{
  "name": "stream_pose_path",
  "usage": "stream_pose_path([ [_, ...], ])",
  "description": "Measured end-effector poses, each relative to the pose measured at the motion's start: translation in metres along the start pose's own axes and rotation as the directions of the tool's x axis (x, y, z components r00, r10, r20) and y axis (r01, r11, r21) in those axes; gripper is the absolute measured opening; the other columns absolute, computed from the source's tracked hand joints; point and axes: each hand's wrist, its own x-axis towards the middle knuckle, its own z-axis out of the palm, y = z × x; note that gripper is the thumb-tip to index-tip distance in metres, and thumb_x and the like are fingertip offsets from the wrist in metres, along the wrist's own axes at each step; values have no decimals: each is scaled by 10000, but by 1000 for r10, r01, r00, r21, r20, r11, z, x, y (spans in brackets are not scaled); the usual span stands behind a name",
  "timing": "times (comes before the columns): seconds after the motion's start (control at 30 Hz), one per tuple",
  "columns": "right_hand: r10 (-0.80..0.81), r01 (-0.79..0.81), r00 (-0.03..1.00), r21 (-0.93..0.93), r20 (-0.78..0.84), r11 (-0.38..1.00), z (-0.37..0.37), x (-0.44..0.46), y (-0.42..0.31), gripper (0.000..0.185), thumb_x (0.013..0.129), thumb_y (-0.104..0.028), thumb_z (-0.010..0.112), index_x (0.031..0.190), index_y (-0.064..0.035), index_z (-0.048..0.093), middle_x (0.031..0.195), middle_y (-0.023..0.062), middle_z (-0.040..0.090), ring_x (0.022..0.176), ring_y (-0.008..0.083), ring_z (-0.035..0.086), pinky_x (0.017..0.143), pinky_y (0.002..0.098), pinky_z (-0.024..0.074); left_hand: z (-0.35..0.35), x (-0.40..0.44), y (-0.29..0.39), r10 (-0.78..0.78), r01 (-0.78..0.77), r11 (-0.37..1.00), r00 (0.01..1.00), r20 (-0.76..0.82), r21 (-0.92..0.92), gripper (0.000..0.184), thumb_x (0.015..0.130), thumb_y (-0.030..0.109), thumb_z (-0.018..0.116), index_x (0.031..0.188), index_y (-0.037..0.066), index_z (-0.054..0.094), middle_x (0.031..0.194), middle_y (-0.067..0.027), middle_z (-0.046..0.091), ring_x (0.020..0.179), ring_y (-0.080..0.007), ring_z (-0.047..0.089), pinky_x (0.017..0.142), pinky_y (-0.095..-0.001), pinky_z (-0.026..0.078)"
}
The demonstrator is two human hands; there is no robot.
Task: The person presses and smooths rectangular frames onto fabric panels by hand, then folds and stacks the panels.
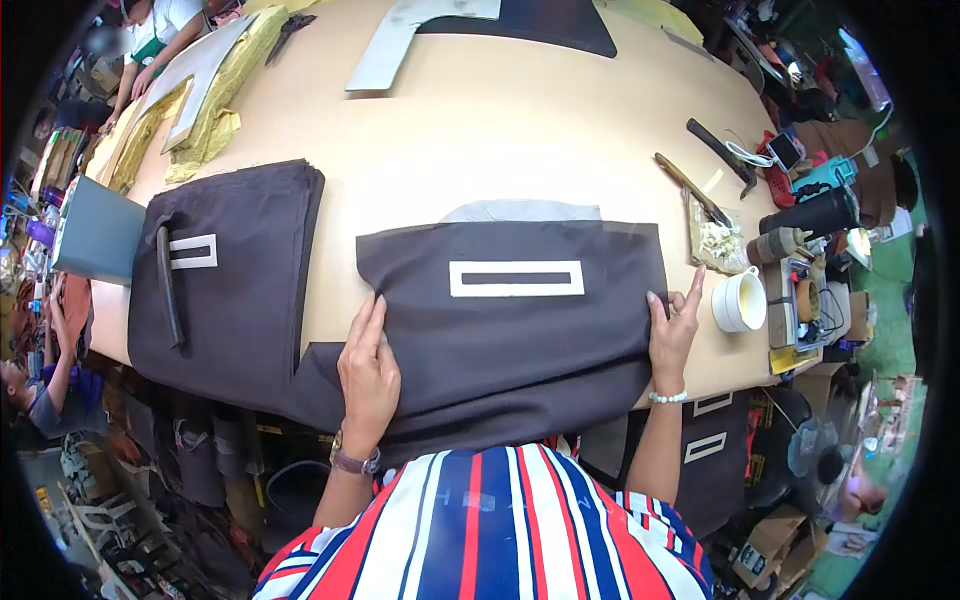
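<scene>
A dark brown fabric piece point(520, 350) lies in front of me, its lower part bunched in folds over the table edge. A white rectangular frame-shaped patch point(515, 294) sits on its upper half. My left hand point(368, 375) grips the left edge, where the cloth puckers at the fingertips. My right hand point(676, 335) holds the right edge near the thumb, its index finger stretched out. A pale grey sheet point(520, 211) shows behind the fabric's far edge. On the left is a stack of similar dark fabric point(235, 290), with a dark curved tool point(168, 285) on top.
A white cup point(739, 302) stands right of my right hand. Beyond it are a brush point(694, 188), a hammer-like tool point(722, 155) and a black cylinder point(810, 212). A grey box point(98, 232) stands at left. Grey templates point(385, 50) lie at the back. Other people are at left.
</scene>
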Motion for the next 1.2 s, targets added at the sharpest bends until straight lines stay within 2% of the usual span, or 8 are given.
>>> stream_pose_path([
  [0.33,-100,99,995,-40,-30,994,16,20,1,770,796,21,606,1423,-22,161,644,61,435,608,141,422,629,233,403,0,19,0,49,-57,983,997,53,175,405,774,-96,445,1174,-86,505,1208,-243,510,1042,-371,549,873,-390,448],
  [0.53,-90,87,996,-76,-28,993,17,23,0,789,783,5,624,1423,-25,164,636,67,433,596,161,421,623,247,407,9,29,2,-80,34,959,985,154,280,391,776,-4,525,1159,-82,516,1246,-232,475,1116,-369,496,933,-393,404],
  [0.67,-80,80,997,-97,9,992,16,24,2,798,777,-20,635,1422,-28,164,669,131,488,628,251,503,626,319,434,8,48,15,86,-213,679,973,212,703,528,720,107,636,1216,-12,498,1384,-182,328,1285,-368,292,1014,-491,288],
  [0.87,-118,126,992,-208,50,970,14,24,-5,816,774,-115,677,1416,-34,180,706,191,527,654,354,552,615,394,444,40,69,14,321,-445,861,850,418,245,563,873,316,541,1333,39,370,1413,-201,281,1325,-365,234,1046,-533,234],
  [1.0,-382,369,924,-320,22,873,21,22,6,797,782,-181,676,1407,-38,204,915,235,574,714,397,572,621,437,459,59,61,-4,310,-453,843,851,424,291,613,897,410,463,1368,45,320,1438,-159,269,1333,-336,237,1064,-518,195],
  [1.1,-334,310,942,-440,23,843,18,20,6,781,780,-171,672,1397,-21,219,1083,246,542,801,396,580,654,422,480,59,59,-5,322,-450,852,853,410,268,615,892,399,475,1371,48,314,1435,-160,275,1333,-338,234,1060,-519,199],
  [1.13,-266,249,963,-476,32,843,15,21,3,744,785,-163,660,1382,2,247,1205,250,484,1005,388,535,795,414,461,59,57,-4,316,-448,852,852,417,270,615,890,394,478,1368,42,317,1433,-165,278,1332,-338,236,1057,-521,203],
  [1.2,-327,287,945,-560,32,777,2,15,4,718,791,-164,650,1370,16,266,1261,240,442,1123,378,461,913,414,393,62,57,-1,317,-451,852,848,425,265,615,886,385,485,1362,30,321,1428,-176,283,1329,-340,242,1050,-524,211],
])
